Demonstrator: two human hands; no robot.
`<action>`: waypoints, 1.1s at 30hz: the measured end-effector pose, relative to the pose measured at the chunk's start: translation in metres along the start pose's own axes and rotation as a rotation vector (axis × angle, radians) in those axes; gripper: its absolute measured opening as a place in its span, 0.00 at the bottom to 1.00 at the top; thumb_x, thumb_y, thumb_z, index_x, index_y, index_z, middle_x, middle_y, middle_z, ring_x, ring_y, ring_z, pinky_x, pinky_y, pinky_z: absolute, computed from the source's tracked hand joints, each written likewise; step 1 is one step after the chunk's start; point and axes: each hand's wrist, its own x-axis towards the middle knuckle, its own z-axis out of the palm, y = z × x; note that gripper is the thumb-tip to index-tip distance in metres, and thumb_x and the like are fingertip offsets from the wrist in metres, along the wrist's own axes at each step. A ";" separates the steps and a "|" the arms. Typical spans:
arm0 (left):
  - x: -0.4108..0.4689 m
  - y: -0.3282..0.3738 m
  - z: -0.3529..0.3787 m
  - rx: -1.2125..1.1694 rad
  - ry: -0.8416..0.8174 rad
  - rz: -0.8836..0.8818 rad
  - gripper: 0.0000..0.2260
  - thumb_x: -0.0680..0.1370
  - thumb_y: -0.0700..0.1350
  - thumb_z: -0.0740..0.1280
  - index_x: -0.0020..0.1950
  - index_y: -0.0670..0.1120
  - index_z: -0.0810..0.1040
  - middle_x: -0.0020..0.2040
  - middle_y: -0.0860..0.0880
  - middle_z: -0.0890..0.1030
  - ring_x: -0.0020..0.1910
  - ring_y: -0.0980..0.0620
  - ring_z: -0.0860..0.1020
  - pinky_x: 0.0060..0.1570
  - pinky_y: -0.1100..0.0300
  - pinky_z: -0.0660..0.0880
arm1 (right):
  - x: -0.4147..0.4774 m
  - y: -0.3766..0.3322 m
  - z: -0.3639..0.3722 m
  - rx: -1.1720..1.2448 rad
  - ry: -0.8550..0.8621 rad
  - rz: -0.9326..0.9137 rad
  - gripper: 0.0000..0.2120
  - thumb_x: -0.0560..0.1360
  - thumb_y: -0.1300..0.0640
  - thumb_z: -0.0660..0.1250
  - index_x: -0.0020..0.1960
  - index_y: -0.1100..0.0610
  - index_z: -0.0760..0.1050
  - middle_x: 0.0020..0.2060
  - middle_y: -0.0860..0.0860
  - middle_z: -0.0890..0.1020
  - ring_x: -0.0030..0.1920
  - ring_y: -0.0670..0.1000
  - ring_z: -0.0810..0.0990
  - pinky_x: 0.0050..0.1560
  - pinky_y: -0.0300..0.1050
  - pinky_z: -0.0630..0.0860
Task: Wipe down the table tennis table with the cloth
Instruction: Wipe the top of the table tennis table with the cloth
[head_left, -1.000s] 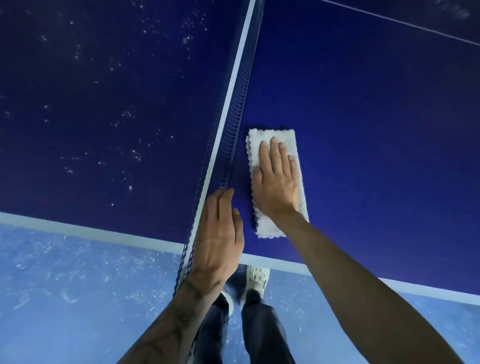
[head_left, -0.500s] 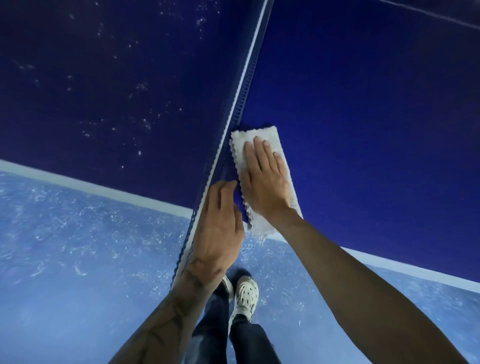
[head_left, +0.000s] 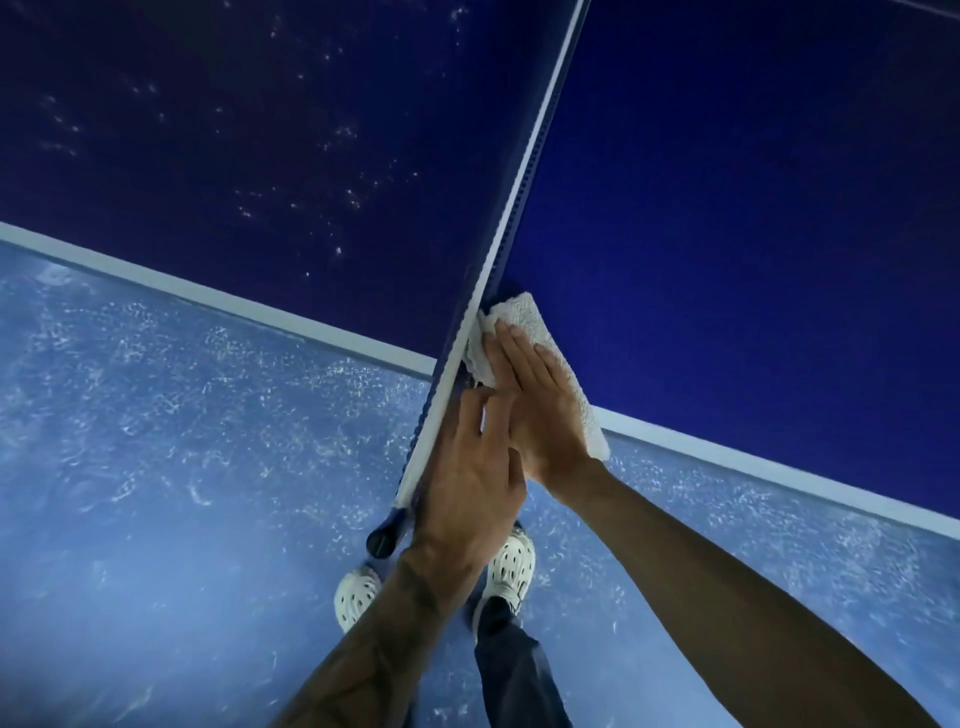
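The dark blue table tennis table (head_left: 727, 234) fills the upper view, split by its net (head_left: 524, 171) with a white top band. A folded white cloth (head_left: 530, 317) lies on the right half at the table's white near edge, tucked against the net's foot. My right hand (head_left: 540, 400) lies flat on the cloth with straight fingers, pressing it down. My left hand (head_left: 472, 478) rests on the near end of the net, fingers fairly straight; whether they curl round it is hidden. White specks dot the left half (head_left: 260, 156).
The net's dark post clamp (head_left: 384, 535) sticks out past the table edge. Below is a speckled blue floor (head_left: 156, 467). My two white shoes (head_left: 358, 597) and dark trouser legs stand right by the table edge.
My right hand has drawn the cloth toward me along the net to the table's near edge, its end now overhanging. My left hand slid back along the net; the view shifted.
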 end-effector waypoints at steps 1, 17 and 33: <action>-0.007 -0.003 0.000 0.013 -0.025 0.004 0.22 0.77 0.34 0.63 0.71 0.41 0.74 0.61 0.44 0.77 0.57 0.46 0.77 0.58 0.52 0.78 | -0.003 -0.004 0.003 0.022 0.076 0.023 0.30 0.86 0.50 0.51 0.85 0.61 0.57 0.85 0.55 0.57 0.85 0.54 0.56 0.86 0.52 0.52; -0.127 -0.141 -0.042 0.150 -0.425 0.001 0.15 0.83 0.45 0.59 0.70 0.49 0.71 0.61 0.51 0.76 0.60 0.48 0.77 0.59 0.54 0.72 | -0.111 -0.128 0.077 0.124 0.079 0.407 0.12 0.79 0.72 0.66 0.62 0.64 0.78 0.49 0.60 0.85 0.44 0.64 0.85 0.40 0.57 0.81; -0.055 -0.201 -0.207 0.264 -0.345 -0.058 0.18 0.85 0.45 0.58 0.75 0.46 0.70 0.69 0.47 0.74 0.68 0.45 0.72 0.67 0.50 0.68 | -0.051 -0.289 0.023 0.634 0.015 0.866 0.16 0.89 0.57 0.52 0.73 0.57 0.71 0.67 0.63 0.81 0.63 0.65 0.81 0.55 0.52 0.74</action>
